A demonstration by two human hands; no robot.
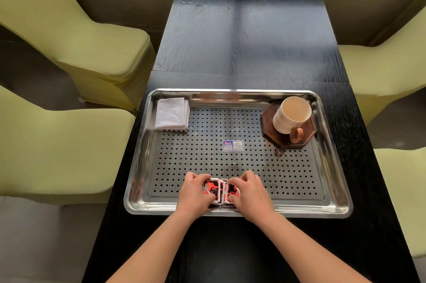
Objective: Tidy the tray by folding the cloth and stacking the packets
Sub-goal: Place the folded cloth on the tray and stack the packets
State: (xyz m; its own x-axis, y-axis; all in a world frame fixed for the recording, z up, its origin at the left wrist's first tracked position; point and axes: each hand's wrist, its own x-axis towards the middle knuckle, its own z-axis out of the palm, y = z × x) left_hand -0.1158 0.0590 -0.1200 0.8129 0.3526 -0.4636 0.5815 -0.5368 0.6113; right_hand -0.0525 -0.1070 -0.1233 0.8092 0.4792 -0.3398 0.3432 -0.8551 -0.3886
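Both the left hand (pixel 196 190) and right hand (pixel 247 190) grip red packets (pixel 220 191) at the tray's (pixel 332 209) near edge; the folded cloth (pixel 171 114) lies far-left. Uneven squeezing could spill them.

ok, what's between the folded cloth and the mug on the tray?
Nothing: in the head view only bare perforated tray floor separates the cloth from the mug. The label sticker sits nearer the person.

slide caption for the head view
Left hand and right hand grip red packets at the front of the tray; cloth already folded.
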